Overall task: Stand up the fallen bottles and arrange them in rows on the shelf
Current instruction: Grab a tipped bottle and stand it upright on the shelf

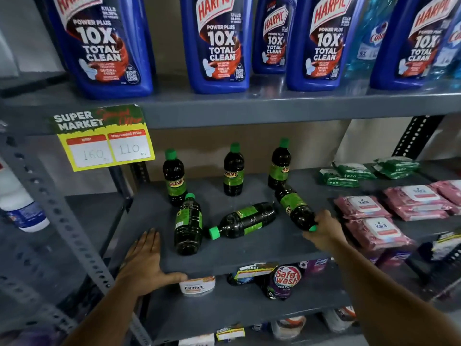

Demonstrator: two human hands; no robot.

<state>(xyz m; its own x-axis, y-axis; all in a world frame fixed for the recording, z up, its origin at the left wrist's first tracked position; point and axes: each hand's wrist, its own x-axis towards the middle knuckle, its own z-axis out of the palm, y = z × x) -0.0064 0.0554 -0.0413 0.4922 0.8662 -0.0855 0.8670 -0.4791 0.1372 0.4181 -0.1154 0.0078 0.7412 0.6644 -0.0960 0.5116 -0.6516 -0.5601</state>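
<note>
Grey shelf: three dark bottles upright behind, three fallen. Right hand clamped round rightmost fallen bottle near its green cap; left hand flat, fingers spread, on front edge.

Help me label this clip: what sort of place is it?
Most likely a supermarket aisle: a "Super Market" discount price tag, grey metal shelving, and stocked Harpic bottles beside wet-wipe packs.
</note>
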